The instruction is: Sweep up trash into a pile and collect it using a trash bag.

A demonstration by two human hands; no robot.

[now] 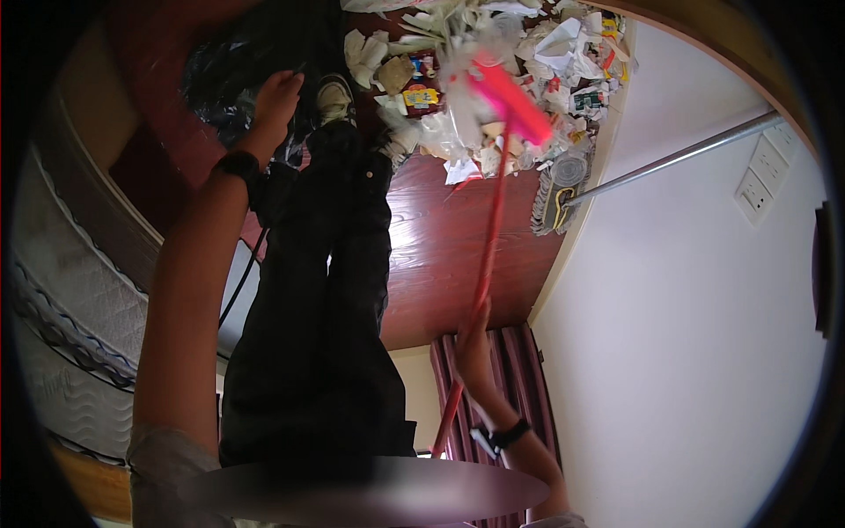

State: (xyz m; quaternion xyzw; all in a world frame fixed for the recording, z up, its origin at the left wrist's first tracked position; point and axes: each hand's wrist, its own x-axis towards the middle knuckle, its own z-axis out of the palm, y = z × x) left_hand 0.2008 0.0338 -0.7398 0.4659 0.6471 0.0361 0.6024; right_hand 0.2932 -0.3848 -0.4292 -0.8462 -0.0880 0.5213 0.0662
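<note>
Red broom (495, 211) slants across the red-brown floor (431, 273), its pink head over a heap of litter (440, 132), paper and plastic mostly. Right hand (475, 356): grip wrapped round the handle. Left hand (280, 95): fingers curled beside a black plastic bag (233, 79); cannot tell whether the grip pinches it. Mop (563, 180) lies at the litter's edge, near the wall (651, 290); striped curtain (519, 378) beyond the right forearm.

Progress, judged from the floor: litter is loosely gathered, sweeping looks partway; all of the visible heap is left outside the bag.

Unclear: broom head blurred by motion; heap cut off above; bag's contents and mouth lost in shadow; a smudge hides the lower middle
</note>
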